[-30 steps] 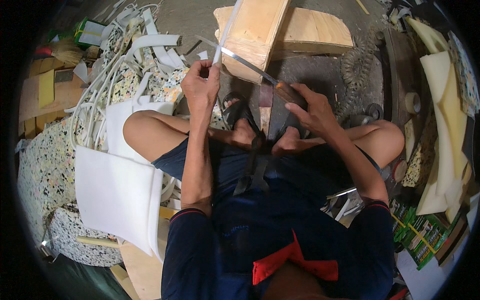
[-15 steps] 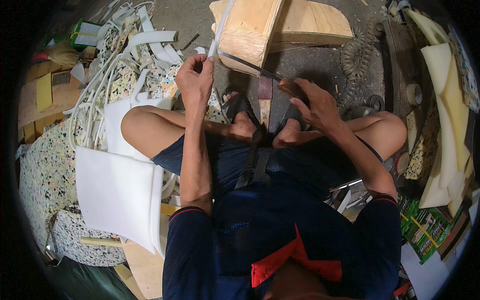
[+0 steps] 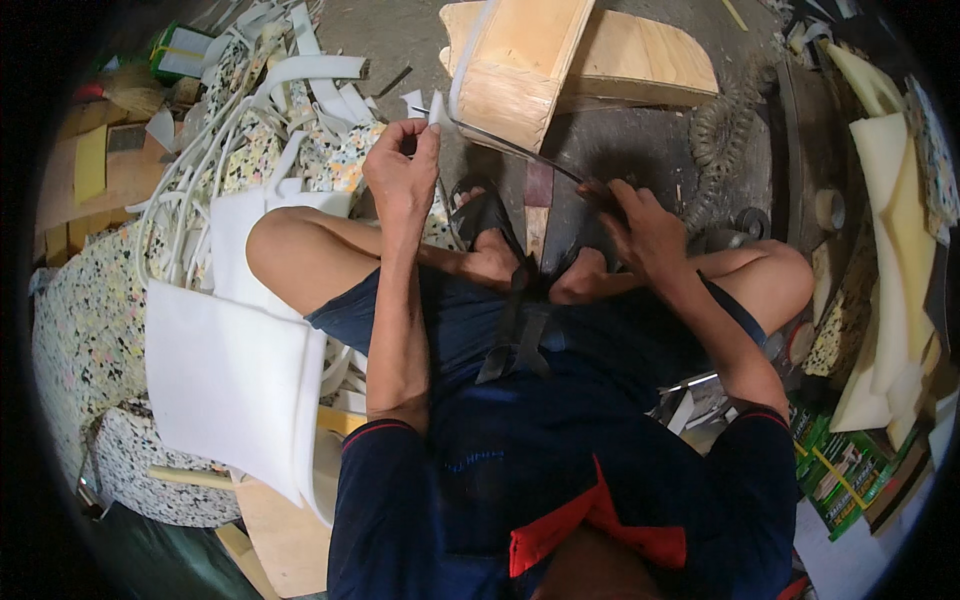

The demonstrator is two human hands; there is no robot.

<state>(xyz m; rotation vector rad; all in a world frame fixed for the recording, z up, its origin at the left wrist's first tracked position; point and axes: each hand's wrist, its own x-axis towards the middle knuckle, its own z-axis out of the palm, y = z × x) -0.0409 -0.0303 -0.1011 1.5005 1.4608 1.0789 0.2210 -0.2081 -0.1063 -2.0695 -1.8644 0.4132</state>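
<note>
Strip (image 3: 437, 107), white, sits pinched in our left hand (image 3: 402, 168); across a gap, our right hand (image 3: 650, 228) grips the knife (image 3: 545, 162), the wooden block (image 3: 515, 90) edge just ahead.

Dim surroundings, dark curved fisheye rim.

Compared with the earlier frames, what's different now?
The right hand has drawn the knife down toward the person. The white strip, continuous earlier, now looks severed: a short end is in the left hand, apart from the length along the wooden block. Neither hand has let go; the block and white foam sheets look unmoved.
</note>
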